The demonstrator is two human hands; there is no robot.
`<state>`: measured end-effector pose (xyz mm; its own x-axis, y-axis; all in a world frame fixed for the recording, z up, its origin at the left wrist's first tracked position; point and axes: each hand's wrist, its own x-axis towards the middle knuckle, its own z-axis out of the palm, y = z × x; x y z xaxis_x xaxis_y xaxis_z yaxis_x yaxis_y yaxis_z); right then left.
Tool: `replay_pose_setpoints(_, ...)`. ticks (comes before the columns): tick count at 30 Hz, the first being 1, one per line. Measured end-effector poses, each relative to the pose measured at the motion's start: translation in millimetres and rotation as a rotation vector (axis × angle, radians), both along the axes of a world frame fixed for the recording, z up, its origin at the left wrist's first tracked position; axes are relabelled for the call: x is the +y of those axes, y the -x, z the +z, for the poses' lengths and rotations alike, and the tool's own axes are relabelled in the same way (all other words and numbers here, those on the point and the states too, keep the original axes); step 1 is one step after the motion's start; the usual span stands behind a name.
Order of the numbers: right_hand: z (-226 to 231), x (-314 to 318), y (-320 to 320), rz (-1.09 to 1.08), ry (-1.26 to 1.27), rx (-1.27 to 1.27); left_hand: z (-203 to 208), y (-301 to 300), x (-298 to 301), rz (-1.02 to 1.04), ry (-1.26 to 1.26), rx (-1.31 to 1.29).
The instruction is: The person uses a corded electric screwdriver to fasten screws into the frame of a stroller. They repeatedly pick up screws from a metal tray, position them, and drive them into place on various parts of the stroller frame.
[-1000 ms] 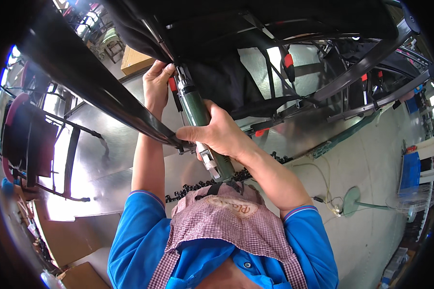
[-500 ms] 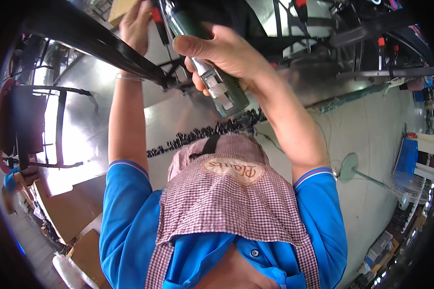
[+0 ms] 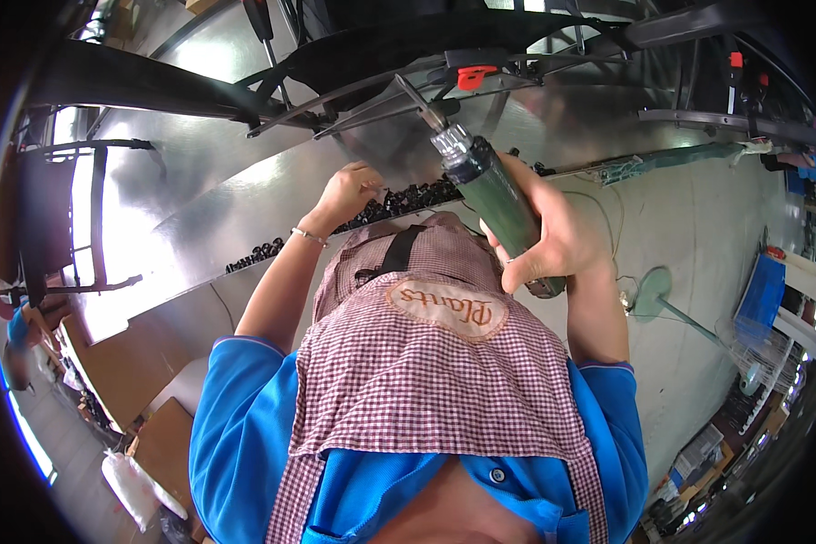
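My right hand [image 3: 558,231] is wrapped round a dark green cordless screwdriver [image 3: 503,195] with a silver collar, held above the table's front edge. Its bit end points up and left, towards a black metal frame [image 3: 354,100]. At the table edge, my left hand [image 3: 346,192] has its fingers bent together over a long row of small black parts [image 3: 408,199]. Whether one of them is between its fingertips is too small to tell.
The shiny metal table [image 3: 208,208] spreads under the black frame. A red-tipped part [image 3: 474,77] sits on the frame. Brown cardboard [image 3: 136,363] stands at the left, and a green round-based stand [image 3: 655,295] on the floor at the right.
My left hand has come down from the far frame to the row of black parts. My right hand has drawn the screwdriver back towards me and right, its bit now in view.
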<state>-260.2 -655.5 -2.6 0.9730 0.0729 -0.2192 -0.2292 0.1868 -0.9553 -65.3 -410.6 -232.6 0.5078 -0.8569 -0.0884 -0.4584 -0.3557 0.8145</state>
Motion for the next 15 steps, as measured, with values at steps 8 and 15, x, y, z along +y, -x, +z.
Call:
replay_pose_setpoints(8,-34.5,-15.7,40.7,-0.050,-0.017,0.068,-19.9,0.7,-24.0,-0.130,-0.054,-0.153)
replay_pose_setpoints(15,-53.1,-20.0,57.4,-0.089,0.029,0.122,-1.6,16.0,-47.9,-0.144,-0.056,-0.179)
